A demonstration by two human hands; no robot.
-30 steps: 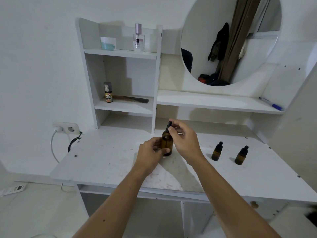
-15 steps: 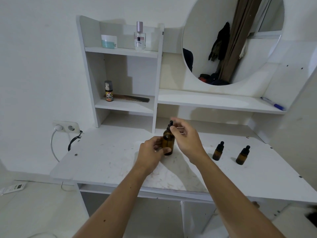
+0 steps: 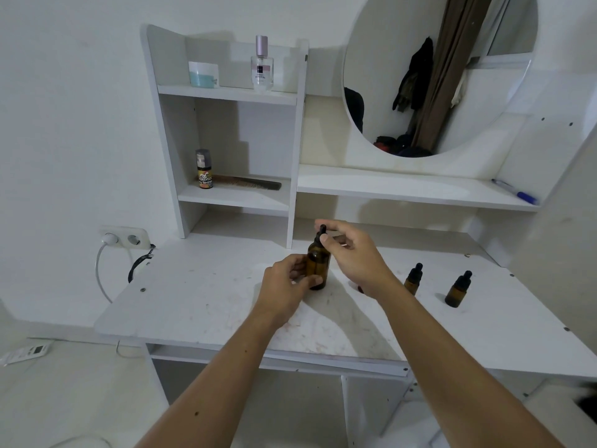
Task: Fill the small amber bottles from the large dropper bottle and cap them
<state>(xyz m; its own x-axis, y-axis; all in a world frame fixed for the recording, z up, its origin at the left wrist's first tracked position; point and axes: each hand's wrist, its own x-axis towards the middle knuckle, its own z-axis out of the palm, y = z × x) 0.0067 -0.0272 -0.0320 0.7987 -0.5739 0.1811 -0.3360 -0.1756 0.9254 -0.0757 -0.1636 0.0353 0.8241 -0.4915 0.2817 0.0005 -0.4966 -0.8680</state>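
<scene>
The large amber dropper bottle (image 3: 318, 263) stands upright on the white desk (image 3: 200, 305), near its middle. My left hand (image 3: 286, 287) grips the bottle's body from the left. My right hand (image 3: 350, 253) pinches its black dropper cap (image 3: 322, 232) between thumb and fingers. Two small amber bottles stand to the right with black dropper caps on: one (image 3: 413, 279) just beyond my right wrist, the other (image 3: 458, 289) further right.
White shelves behind hold a perfume bottle (image 3: 261, 64), a jar (image 3: 203, 74), a small spray bottle (image 3: 204, 169) and a comb (image 3: 248, 182). A round mirror (image 3: 436, 69) hangs at the back right. A pen (image 3: 513, 191) lies on the long shelf. A wall socket (image 3: 124, 237) sits left.
Both hands stay on the large bottle. The fingers of my right hand have shifted slightly on the dropper cap; the bottle has not moved.
</scene>
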